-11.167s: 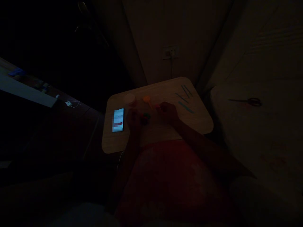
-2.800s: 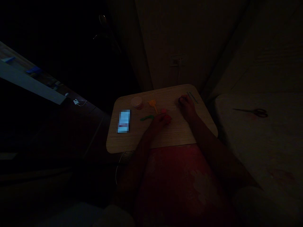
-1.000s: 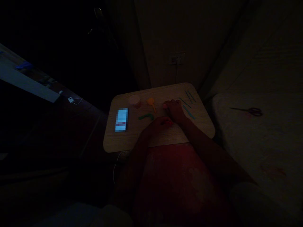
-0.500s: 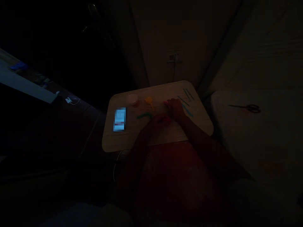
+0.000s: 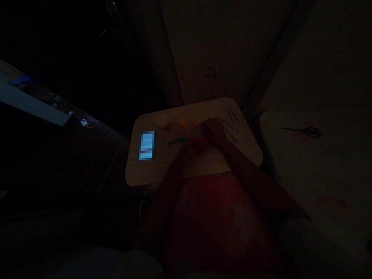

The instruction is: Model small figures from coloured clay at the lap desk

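In dim light my left hand (image 5: 192, 147) rests low on the small wooden table, its fingers curled round a red clay-like lump (image 5: 203, 143) that they partly cover. My right hand (image 5: 213, 130) lies just beyond it, fingers bent and apart, with nothing visible in them. A small pink lump (image 5: 195, 124) sits left of the right fingertips. By the left hand is a curved green strip (image 5: 176, 140). Farther back lies an orange shape with a thin stem (image 5: 183, 123). Another green-blue strip (image 5: 231, 135) is partly hidden by the right hand.
A lit phone (image 5: 147, 146) and a round tub (image 5: 162, 121) occupy the left side of the table (image 5: 157, 170). Several thin sticks (image 5: 232, 115) lie at its back right. Scissors (image 5: 302, 131) rest on a pale surface beyond the right edge. A wall socket (image 5: 214, 67) holds a plug and cord.
The pink lump, at my right fingertips before, now lies apart from them, farther left. My right hand's fingers have shifted slightly, and more of the red lump shows by my left hand.
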A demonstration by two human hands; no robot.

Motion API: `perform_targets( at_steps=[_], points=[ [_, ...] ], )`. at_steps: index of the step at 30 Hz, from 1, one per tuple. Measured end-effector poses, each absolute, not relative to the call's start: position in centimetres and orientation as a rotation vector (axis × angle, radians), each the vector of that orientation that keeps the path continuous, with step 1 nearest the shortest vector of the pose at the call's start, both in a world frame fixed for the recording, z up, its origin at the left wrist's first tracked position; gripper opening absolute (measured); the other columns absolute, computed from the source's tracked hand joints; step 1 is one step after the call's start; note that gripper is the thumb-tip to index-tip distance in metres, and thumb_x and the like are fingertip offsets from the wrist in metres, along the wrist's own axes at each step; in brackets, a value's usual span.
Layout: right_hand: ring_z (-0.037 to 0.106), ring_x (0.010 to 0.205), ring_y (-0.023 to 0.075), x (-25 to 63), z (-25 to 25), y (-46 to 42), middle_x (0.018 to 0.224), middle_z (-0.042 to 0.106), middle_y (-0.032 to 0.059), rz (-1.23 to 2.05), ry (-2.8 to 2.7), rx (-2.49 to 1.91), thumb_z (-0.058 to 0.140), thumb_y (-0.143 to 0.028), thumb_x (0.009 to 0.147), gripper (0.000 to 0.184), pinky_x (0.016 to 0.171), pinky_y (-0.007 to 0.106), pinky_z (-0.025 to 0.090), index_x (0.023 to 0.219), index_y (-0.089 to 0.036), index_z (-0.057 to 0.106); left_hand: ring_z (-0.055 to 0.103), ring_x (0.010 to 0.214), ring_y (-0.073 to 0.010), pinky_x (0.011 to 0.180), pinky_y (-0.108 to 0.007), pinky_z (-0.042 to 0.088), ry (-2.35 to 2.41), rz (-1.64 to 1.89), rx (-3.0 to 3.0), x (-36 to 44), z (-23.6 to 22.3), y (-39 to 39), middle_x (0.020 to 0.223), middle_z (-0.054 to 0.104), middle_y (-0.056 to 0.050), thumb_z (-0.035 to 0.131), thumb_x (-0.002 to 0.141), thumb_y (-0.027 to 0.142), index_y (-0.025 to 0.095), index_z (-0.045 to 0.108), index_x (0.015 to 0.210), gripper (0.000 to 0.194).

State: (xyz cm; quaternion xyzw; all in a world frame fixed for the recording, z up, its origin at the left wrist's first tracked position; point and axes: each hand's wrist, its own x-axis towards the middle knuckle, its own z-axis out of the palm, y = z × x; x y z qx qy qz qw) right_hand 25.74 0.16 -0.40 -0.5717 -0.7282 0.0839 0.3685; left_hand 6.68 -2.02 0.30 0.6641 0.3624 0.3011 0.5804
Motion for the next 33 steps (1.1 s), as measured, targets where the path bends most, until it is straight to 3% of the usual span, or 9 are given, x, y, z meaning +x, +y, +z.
perform_targets(
  at_steps=[9,12,17,24,27,33],
  points=[
    [0.057,0.112,0.0351,25.8,-0.5,0.3,0.115,0.074,0.0168,0.184,-1.825,-1.52,0.053,-0.029,0.099,0.028,0.105,0.054,0.042,0.106,-0.019,0.078,0.054,0.059,-0.0118,0.055,-0.024,0.041,0.969,0.765,1.532,7.0,0.8,-2.0,0.068,0.066,-0.001,0.071,0.087,0.049,0.016,0.07,0.079,0.034],
    [0.059,0.115,0.0354,25.8,-0.4,0.3,0.119,0.074,0.0173,0.186,-1.766,-1.517,0.051,-0.027,0.099,0.029,0.108,0.055,0.042,0.11,-0.019,0.076,0.054,0.06,-0.0118,0.056,-0.025,0.042,0.891,0.788,1.447,6.7,1.1,-1.6,0.072,0.065,-0.002,0.072,0.087,0.058,0.016,0.07,0.085,0.042],
    [0.062,0.116,0.0334,25.9,-0.2,0.3,0.12,0.075,0.0159,0.186,-1.714,-1.456,0.047,-0.029,0.102,0.03,0.11,0.053,0.043,0.112,-0.02,0.073,0.065,0.079,-0.0166,0.068,-0.027,0.052,0.805,0.898,1.43,6.0,1.1,-1.4,0.095,0.073,-0.006,0.074,0.088,0.057,0.018,0.074,0.115,0.048],
    [0.061,0.114,0.0331,26.0,0.3,-0.2,0.114,0.073,0.0155,0.162,-1.638,-1.426,0.048,-0.031,0.101,0.025,0.106,0.053,0.045,0.105,-0.021,0.071,0.067,0.088,-0.0187,0.083,-0.031,0.056,0.806,0.907,1.482,6.2,0.2,-1.2,0.1,0.075,-0.008,0.076,0.087,0.057,0.017,0.071,0.112,0.047],
    [0.063,0.107,0.031,25.7,1.0,-0.7,0.106,0.072,0.0139,0.21,-1.579,-1.366,0.047,-0.035,0.102,0.026,0.101,0.049,0.048,0.098,-0.022,0.069,0.07,0.094,-0.0199,0.088,-0.033,0.056,0.821,0.922,1.489,6.4,0.1,-1.1,0.105,0.076,-0.01,0.078,0.085,0.057,0.017,0.069,0.113,0.049],
    [0.06,0.076,0.0209,24.9,1.9,-2.5,0.082,0.068,0.0048,0.579,-1.489,-1.222,0.048,-0.05,0.103,0.036,0.075,0.035,0.048,0.086,-0.023,0.066,0.074,0.095,-0.0232,0.083,-0.034,0.058,0.876,0.899,1.464,6.4,0.1,-1.2,0.108,0.077,-0.012,0.081,0.082,0.057,0.017,0.066,0.113,0.053]
  ],
)
